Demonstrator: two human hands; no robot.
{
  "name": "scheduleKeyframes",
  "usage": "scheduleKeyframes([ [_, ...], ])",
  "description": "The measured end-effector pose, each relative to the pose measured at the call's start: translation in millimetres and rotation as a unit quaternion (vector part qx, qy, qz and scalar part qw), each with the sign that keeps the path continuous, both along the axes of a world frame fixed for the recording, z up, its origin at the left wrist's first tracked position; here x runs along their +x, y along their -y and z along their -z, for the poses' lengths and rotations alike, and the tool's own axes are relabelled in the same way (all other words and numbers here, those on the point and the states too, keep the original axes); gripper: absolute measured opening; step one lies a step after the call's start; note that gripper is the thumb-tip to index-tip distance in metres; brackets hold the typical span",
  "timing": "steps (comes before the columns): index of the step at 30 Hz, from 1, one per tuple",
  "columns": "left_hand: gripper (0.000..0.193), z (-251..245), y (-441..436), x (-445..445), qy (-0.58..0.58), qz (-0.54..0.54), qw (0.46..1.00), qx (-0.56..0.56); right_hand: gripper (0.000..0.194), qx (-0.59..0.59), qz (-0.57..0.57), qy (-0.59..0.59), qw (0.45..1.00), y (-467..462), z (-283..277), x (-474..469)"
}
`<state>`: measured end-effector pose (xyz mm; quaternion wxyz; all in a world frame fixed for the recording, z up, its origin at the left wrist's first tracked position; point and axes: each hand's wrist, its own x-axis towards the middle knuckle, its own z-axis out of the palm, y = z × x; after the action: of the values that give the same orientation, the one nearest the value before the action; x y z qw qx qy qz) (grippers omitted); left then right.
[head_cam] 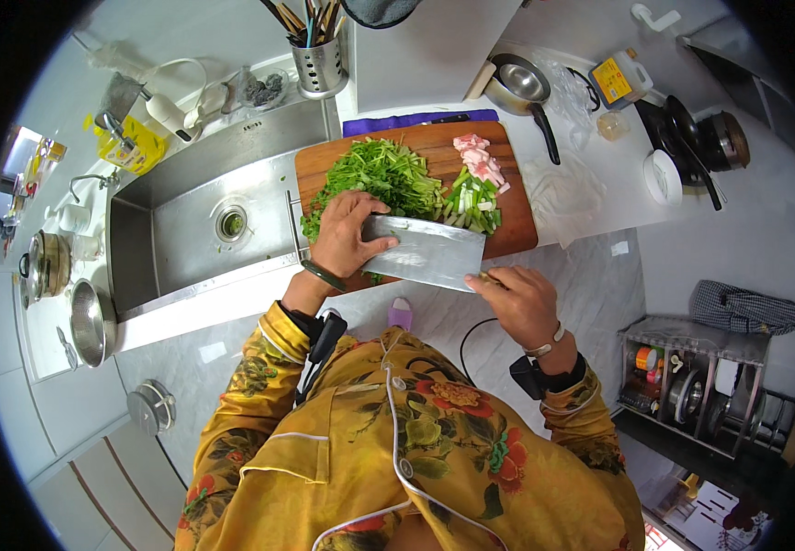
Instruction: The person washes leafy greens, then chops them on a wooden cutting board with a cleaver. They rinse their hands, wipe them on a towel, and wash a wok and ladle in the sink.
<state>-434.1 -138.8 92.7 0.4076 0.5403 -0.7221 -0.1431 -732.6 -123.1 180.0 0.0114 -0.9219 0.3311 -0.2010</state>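
Note:
My right hand (521, 299) grips the handle of a broad steel cleaver (425, 251), its blade extending left over the near side of a wooden cutting board (518, 220). At the blade's far left end is my left hand (348, 231), thumb on the flat face and fingers along the upper edge, partly behind it. Just beyond the blade lies a heap of chopped leafy greens (383, 172). Cut green onion pieces (473, 203) sit to its right, with sliced raw pink meat (478, 160) above them. Some green bits lie below the blade.
Left of the board is a steel sink (184, 227). A purple cloth (390, 125) with a black-handled knife (447, 119) lies behind the board. On the right stand a saucepan (518, 89), a plastic bag (562, 193) and a jug (621, 79). A utensil holder (319, 69) stands at the back.

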Motion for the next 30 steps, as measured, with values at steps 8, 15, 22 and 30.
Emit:
scheduleKeyframes([
  [8, 0.021, 15.4, 9.1, 20.9, 0.057, -0.129, 0.99, 0.022, 0.031, 0.007, -0.011, -0.005, 1.0, 0.1, -3.5, -6.1],
  [15, 0.034, -9.4, -8.6, 0.2, 0.026, -0.002, 0.997, 0.076, 0.028, -0.005, -0.048, -0.022, 0.999, 6.9, -7.8, -3.2],
  [22, 0.023, -17.5, -12.2, 16.2, 0.018, 0.024, 0.998, 0.052, 0.027, -0.021, -0.112, -0.06, 0.992, 18.5, -21.1, 7.6],
  [30, 0.016, -28.1, -37.0, 39.9, 0.07, -0.023, 0.996, 0.049, 0.026, -0.023, -0.201, -0.061, 0.978, 40.4, -22.8, 36.7],
])
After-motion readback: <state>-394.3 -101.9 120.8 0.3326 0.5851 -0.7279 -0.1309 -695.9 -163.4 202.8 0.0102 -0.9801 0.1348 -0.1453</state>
